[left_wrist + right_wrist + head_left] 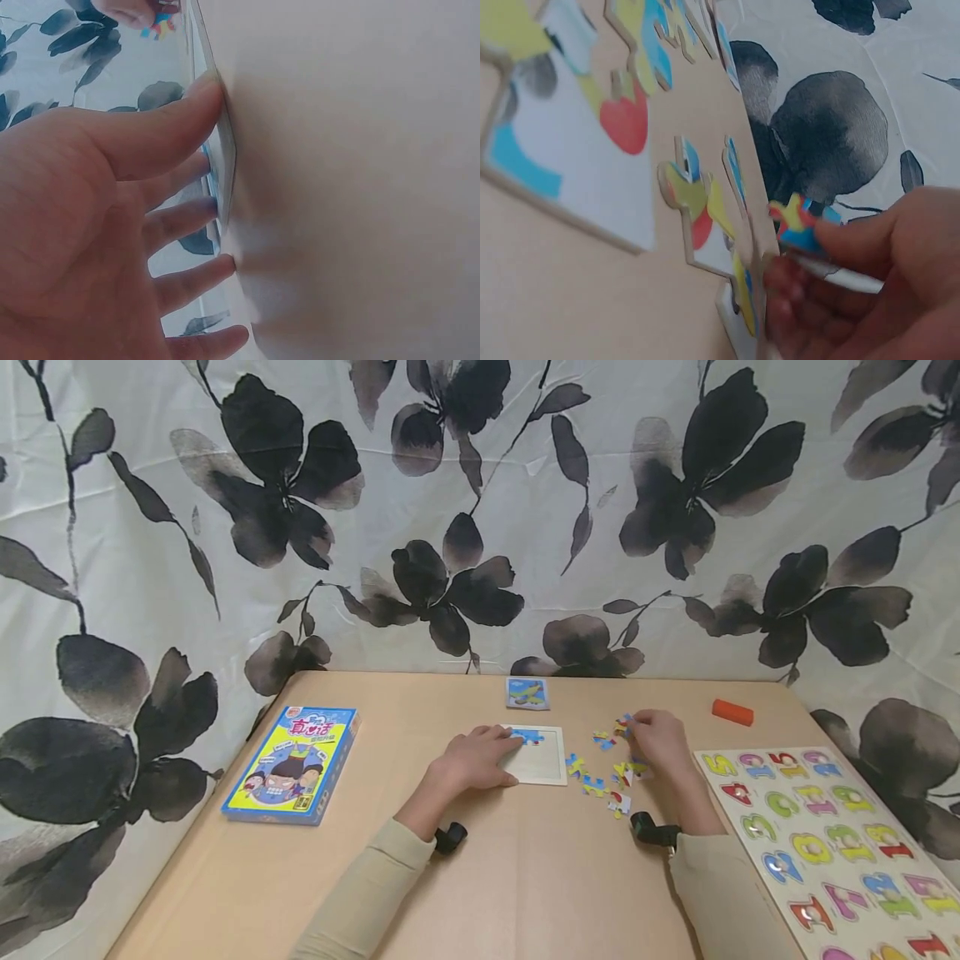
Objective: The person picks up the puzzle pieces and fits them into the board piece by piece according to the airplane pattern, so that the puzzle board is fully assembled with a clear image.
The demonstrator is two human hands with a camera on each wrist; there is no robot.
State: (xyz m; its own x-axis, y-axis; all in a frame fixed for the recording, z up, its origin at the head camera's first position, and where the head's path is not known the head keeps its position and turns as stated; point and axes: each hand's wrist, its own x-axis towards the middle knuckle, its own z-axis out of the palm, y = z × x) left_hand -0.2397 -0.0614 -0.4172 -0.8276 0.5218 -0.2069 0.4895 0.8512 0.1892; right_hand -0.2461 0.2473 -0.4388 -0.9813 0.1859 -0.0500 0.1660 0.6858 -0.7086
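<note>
My left hand (pixel 476 758) rests at the left side of a white puzzle tray (pixel 542 767), its fingers fairly straight. In the left wrist view the thumb (pixel 180 124) lies on the tray's edge, and the lower fingers touch down beside it. Blue joined pieces (pixel 531 737) sit along the tray's top inside the frame. Beyond the loose pieces, my right hand (pixel 663 743) pinches a small puzzle piece (pixel 799 229) of red, yellow and blue between thumb and fingers. Several loose puzzle pieces (pixel 594 786) are scattered between the tray and the right hand.
A blue and yellow box (pixel 292 764) lies at left. Behind the tray is a small picture card (pixel 527 693). An orange-red block (pixel 732 712) lies at back right, and a large letter board (pixel 817 827) covers the right side. A floral cloth (pixel 450 510) hangs behind the table.
</note>
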